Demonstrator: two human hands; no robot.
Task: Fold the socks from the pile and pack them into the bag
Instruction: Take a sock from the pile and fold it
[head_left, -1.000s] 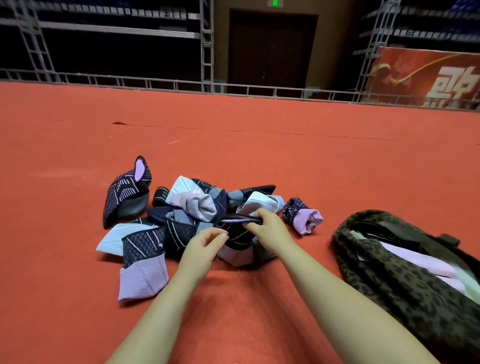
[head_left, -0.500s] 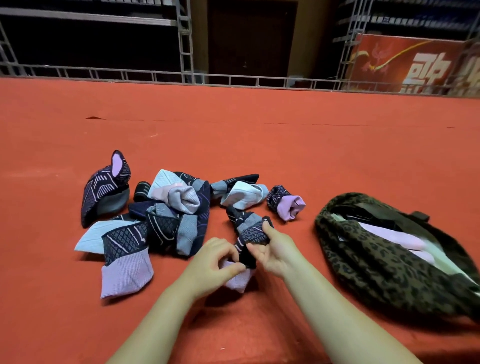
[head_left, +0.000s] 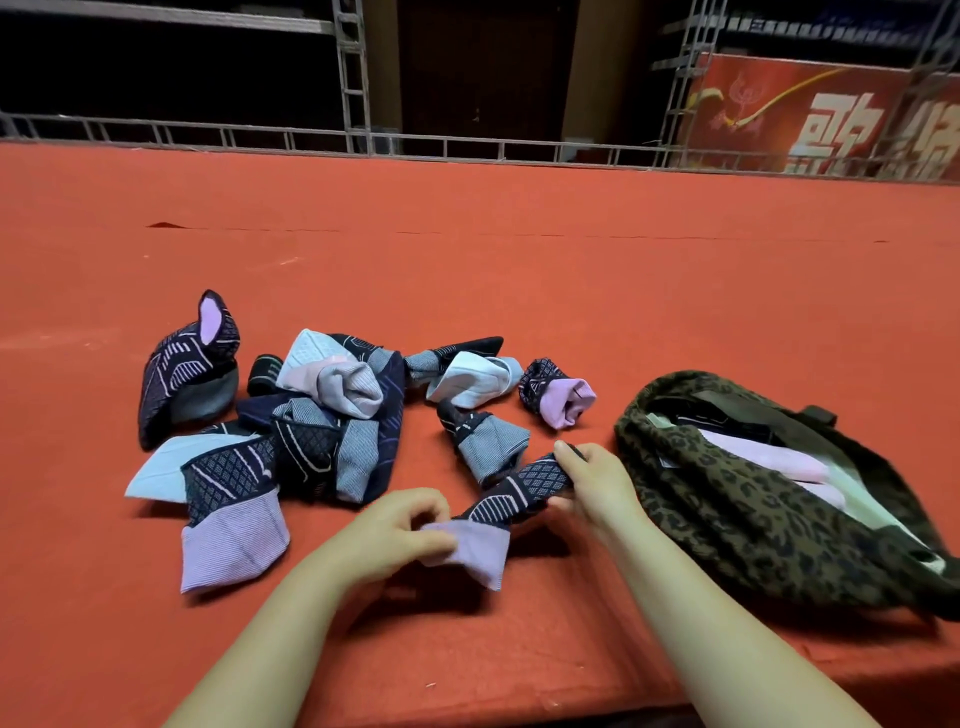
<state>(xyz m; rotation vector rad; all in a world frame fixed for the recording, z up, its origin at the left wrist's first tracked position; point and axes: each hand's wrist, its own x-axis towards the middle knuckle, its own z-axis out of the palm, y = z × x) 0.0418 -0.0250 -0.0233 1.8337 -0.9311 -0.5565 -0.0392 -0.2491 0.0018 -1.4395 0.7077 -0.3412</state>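
Observation:
A dark patterned sock with a lilac cuff (head_left: 511, 499) is stretched between my two hands just above the red surface. My left hand (head_left: 392, 535) pinches the lilac cuff end. My right hand (head_left: 592, 480) grips the dark toe end. The sock pile (head_left: 311, 415) lies left of centre, a tangle of navy, grey, pale blue and lilac socks. A grey and black sock (head_left: 485, 441) lies just behind the held one. The leopard-print bag (head_left: 727, 499) lies open at the right, with pink and pale fabric showing inside.
A rolled dark and lilac sock (head_left: 558, 389) sits between the pile and the bag. Another sock (head_left: 187, 369) stands at the pile's far left. The red surface's front edge (head_left: 519, 719) runs close below my forearms. A metal rail (head_left: 467, 148) borders the far side.
The sock has been pulled out of the pile and drawn straight between my hands. My right hand moved right toward the bag; my left hand took the lilac cuff.

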